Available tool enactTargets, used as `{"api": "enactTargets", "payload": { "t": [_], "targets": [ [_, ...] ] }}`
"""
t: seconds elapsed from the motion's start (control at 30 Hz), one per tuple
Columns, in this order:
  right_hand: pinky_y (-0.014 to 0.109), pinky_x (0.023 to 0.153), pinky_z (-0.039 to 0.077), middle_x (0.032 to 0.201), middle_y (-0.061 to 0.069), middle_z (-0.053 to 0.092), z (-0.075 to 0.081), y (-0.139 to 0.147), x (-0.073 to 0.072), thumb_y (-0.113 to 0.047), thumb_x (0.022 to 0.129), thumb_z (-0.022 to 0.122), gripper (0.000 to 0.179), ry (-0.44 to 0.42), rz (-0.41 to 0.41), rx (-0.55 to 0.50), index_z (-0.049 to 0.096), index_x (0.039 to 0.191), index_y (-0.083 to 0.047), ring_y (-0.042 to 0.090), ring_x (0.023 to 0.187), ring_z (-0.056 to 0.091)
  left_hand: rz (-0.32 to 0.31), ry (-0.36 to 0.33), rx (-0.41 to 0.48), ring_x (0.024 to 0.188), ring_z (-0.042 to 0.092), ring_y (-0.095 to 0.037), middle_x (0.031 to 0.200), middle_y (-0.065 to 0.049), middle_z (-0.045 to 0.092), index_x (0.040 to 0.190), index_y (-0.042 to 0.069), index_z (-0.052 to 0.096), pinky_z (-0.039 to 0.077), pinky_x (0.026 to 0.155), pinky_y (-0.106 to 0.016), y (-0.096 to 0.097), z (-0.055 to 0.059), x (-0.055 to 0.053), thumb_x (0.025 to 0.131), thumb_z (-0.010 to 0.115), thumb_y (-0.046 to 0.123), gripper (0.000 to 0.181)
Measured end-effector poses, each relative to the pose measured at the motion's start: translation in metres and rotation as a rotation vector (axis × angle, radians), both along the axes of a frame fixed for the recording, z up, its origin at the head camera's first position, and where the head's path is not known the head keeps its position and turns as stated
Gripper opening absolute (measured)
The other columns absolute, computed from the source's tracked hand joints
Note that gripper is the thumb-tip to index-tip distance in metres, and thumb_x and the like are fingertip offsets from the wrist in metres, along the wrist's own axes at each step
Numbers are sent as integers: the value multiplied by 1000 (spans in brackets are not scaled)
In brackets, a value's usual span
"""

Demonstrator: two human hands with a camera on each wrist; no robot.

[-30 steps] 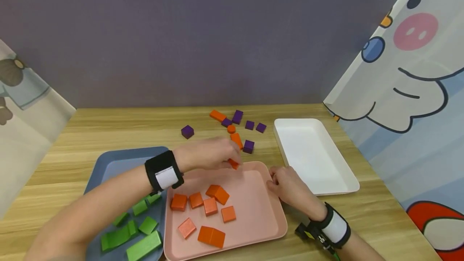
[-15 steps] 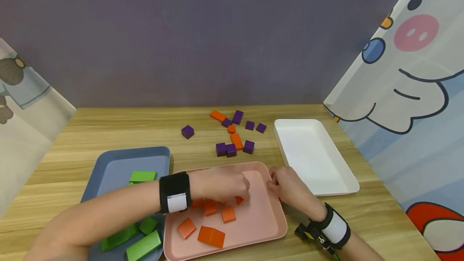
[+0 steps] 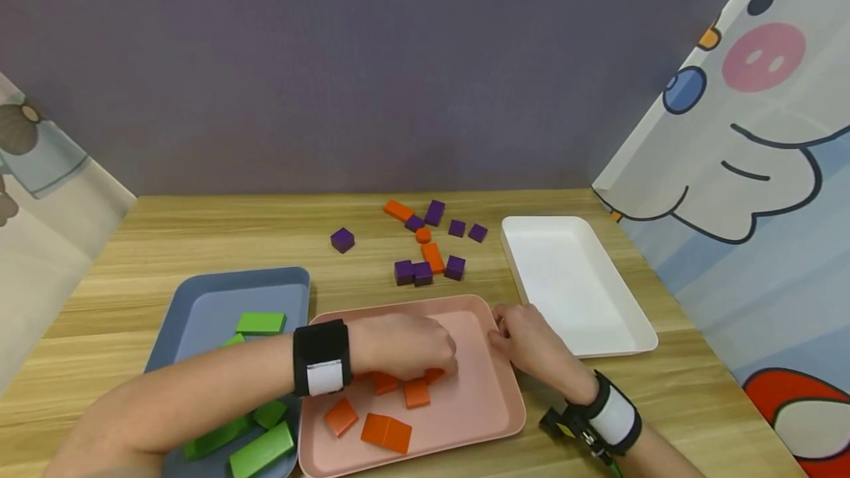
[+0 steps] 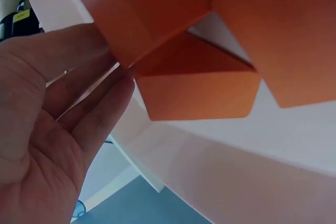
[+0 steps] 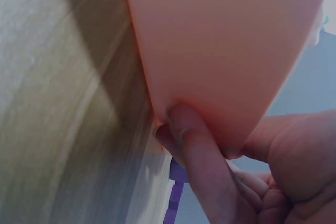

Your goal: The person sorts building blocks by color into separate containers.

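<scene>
My left hand (image 3: pixel 405 345) is low inside the pink tray (image 3: pixel 478 389), pinching an orange block (image 4: pixel 142 14) between thumb and fingertips. In the left wrist view that block sits against other orange blocks (image 4: pixel 199 95). Several more lie around it, among them an orange cube (image 3: pixel 417 393) and a pair of touching orange blocks (image 3: pixel 387 433); the forearm and hand hide part of the group. At the tray's right side my right hand (image 3: pixel 531 341) grips the wall, the thumb over the rim and fingers (image 5: pixel 197 145) against the outside.
Left of the pink tray is a blue-grey tray (image 3: pixel 192 308) with several green blocks (image 3: pixel 262 450). A white tray (image 3: pixel 578 286) stands at right. Behind lie purple blocks (image 3: pixel 342 240) and orange pieces (image 3: pixel 432 257) on the wooden table (image 3: pixel 219 231), which ends at a grey wall (image 3: pixel 358 94).
My left hand has carried the orange block from the tray's far rim down toward the viewer, in among the other orange blocks. The right hand has stayed where it was.
</scene>
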State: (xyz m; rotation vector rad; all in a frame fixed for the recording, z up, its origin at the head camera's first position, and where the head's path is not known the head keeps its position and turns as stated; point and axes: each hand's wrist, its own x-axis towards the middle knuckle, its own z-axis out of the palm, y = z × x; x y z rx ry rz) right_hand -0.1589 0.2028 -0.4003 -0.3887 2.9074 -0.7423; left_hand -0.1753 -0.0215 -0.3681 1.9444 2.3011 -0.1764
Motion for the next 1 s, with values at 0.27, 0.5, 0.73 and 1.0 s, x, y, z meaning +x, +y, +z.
{"api": "enactTargets", "payload": {
  "t": [0.27,0.5,0.73,1.0],
  "targets": [
    [20,42,31,50,-6,44,1,0,-1,-5,86,67,12,7,-2,8,61,77,-10,7,45,42,23,-134,51,83,58,-5,95,6,69,107,18,72,47,73,-12,-2,18,-18,89,70,14,18],
    [20,42,32,51,-6,46,0,-1,-2,-5,86,67,10,9,-7,13,61,79,-10,7,45,43,170,-142,184,92,67,-12,103,1,74,112,14,72,55,83,-25,-10,29,-45,94,66,16,19],
    [20,43,32,51,-7,45,1,-1,-1,-6,86,67,11,16,-7,14,61,78,-10,7,46,42,264,-123,273,91,66,-18,104,-6,73,107,10,72,55,85,-30,-16,26,-86,93,66,11,15],
    [20,43,31,51,-7,45,-1,0,1,-5,86,67,10,3,-7,-2,61,80,-10,6,46,42,405,-127,207,117,65,-25,123,-9,70,123,7,68,52,102,-37,-14,12,-123,94,65,8,29]
  ]
}}
